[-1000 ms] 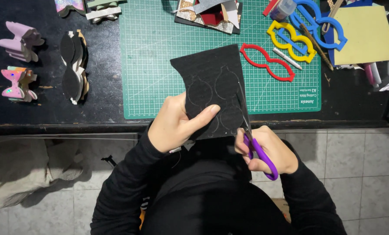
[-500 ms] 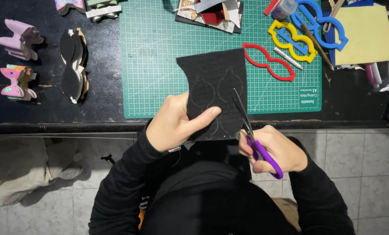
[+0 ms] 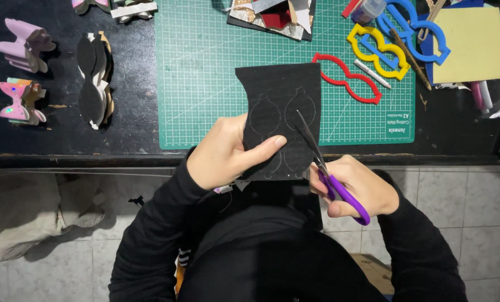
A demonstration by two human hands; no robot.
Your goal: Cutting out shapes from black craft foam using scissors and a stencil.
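Centrally, left hand (image 3: 222, 154) pinches a black felt sheet (image 3: 281, 112) over the surface's near edge; right hand (image 3: 356, 187) grips purple-handled scissors (image 3: 328, 168), blades on the sheet.

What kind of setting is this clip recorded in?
Most likely a home craft table. A green cutting mat lies on a dark table, coloured bow-shaped templates and finished bows around it. The left hand holds a black sheet; the right hand works purple-handled scissors.
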